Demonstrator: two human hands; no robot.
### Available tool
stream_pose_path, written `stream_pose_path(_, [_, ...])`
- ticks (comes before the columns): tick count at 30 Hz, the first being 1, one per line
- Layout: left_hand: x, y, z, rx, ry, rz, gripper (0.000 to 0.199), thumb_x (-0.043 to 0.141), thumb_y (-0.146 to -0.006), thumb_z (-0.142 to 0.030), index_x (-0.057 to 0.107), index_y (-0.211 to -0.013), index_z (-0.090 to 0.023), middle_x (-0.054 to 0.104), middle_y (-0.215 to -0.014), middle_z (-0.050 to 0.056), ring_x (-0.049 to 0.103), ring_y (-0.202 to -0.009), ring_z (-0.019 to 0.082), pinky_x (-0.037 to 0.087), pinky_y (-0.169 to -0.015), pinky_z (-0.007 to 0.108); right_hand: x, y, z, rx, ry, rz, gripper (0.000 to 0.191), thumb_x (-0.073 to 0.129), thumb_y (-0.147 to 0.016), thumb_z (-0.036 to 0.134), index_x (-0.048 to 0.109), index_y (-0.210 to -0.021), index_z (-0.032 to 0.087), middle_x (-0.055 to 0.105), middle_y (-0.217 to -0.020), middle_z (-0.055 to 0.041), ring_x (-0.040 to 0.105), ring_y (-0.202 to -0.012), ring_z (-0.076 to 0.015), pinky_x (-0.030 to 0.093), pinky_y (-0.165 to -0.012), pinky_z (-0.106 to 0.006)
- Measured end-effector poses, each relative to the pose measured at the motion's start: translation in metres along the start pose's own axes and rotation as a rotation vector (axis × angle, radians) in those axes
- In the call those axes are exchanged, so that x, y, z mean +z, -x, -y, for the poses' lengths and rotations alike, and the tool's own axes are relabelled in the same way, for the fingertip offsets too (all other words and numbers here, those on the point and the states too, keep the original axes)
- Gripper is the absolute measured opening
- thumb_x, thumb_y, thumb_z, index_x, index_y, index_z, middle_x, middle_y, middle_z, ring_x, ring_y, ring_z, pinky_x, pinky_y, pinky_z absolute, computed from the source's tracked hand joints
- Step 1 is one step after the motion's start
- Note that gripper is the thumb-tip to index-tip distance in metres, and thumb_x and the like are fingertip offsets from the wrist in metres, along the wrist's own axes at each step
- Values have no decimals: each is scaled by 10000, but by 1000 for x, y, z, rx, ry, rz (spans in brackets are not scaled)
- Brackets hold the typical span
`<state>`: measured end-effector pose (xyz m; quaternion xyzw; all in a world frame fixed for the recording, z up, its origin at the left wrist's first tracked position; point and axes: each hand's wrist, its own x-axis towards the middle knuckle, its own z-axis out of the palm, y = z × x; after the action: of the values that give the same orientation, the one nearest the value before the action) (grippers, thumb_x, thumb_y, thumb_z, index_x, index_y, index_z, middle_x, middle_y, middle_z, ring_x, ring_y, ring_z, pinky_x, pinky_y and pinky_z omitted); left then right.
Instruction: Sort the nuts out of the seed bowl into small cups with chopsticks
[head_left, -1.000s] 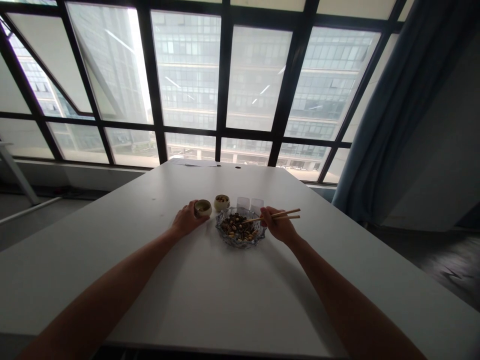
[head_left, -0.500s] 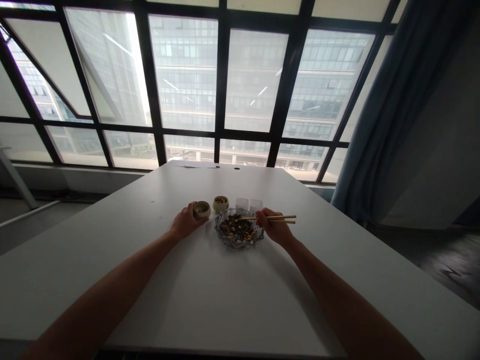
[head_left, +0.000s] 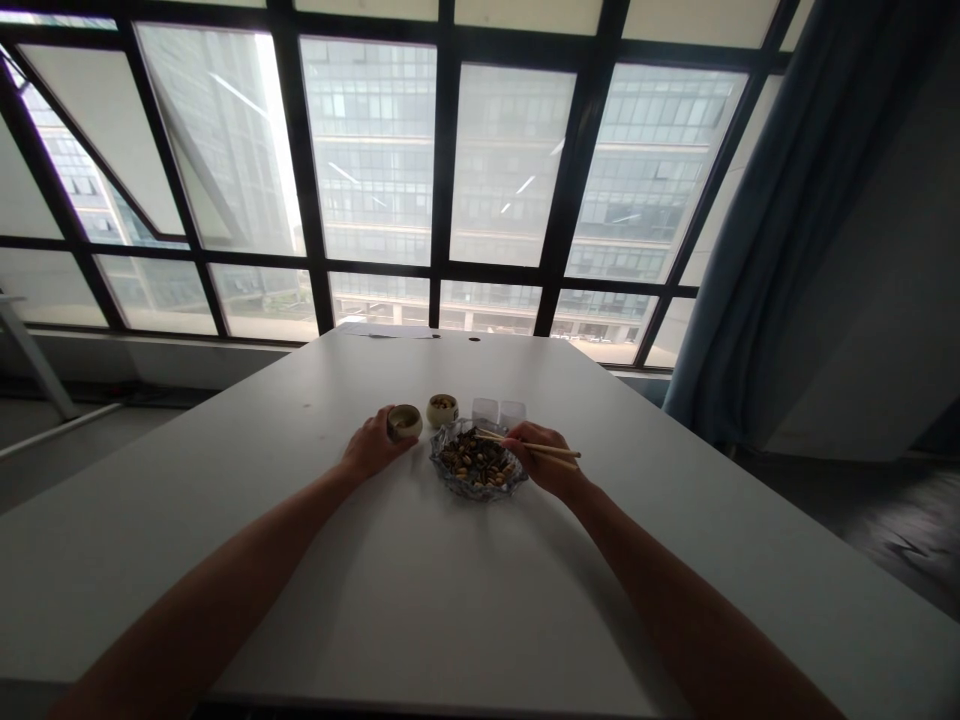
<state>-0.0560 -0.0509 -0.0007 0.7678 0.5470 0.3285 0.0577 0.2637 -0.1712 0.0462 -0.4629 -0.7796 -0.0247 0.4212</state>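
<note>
My left hand [head_left: 373, 444] is wrapped around the side of a small pale cup [head_left: 406, 422], whose mouth faces up; something small seems to lie inside it. In my right hand [head_left: 545, 458] is a pair of chopsticks [head_left: 556, 451], their tips reaching over the back of a scalloped glass bowl [head_left: 480, 492]. The bowl holds a mix of nuts and dark seeds [head_left: 480, 463]. Whether the tips pinch a piece is too small to tell. A second pale cup [head_left: 442, 409] with nuts in it stands just behind the bowl, to the right of the held cup.
Two clear plastic containers [head_left: 499, 410] stand side by side behind the bowl. A white table [head_left: 442, 580] carries everything, with paper sheets [head_left: 382, 331] at its far end. Beyond are windows, and a blue curtain [head_left: 739, 260] hangs at the right.
My right hand has shifted slightly left over the bowl's edge, and the chopsticks now slope more, their rear ends lower. My left hand stays on the cup.
</note>
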Motion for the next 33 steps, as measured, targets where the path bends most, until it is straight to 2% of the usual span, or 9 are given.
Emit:
stream_pose_path(7, [1,-1,1,3,3,6,801,695,-774,-603,443,-1413,-190,664,-1262,179,655,-1128,348,532,-915,434,0,-1,3,-34,51,78,511,431,-969,673,659,-823,239,691,-803,-51,603,-639,-172,440,-615,-287])
stream_pose_path(14, [-1,1,-2,-3,-8,0,777,698,-776,-589,459,-1401,-195,679,-1243,170,662,-1123,340,532,-907,419,3,1,1,-77,61,101,469,446,-984,635,656,-852,237,682,-834,-48,596,-657,-170,437,-633,-282])
stream_pose_path(24, [-2,0,-2,-3,-12,2,790,695,-773,-597,454,-1407,-193,673,-1255,167,661,-1126,338,535,-914,417,8,1,2,4,52,68,360,526,-980,546,689,-844,256,718,-777,-26,637,-653,-183,451,-609,-288])
stream_pose_path(29, [-1,0,0,0,-2,7,794,691,-779,-593,442,-1415,-189,669,-1260,176,659,-1123,341,533,-906,424,10,1,5,35,-35,37,381,517,-984,536,688,-788,257,696,-707,-18,616,-616,-175,455,-598,-294])
stream_pose_path(33, [-1,0,1,-9,-6,12,788,684,-787,-599,432,-1419,-202,665,-1263,169,656,-1128,338,526,-917,424,12,1,7,78,-130,-29,448,517,-961,590,635,-711,237,659,-614,-13,578,-531,-158,458,-545,-287])
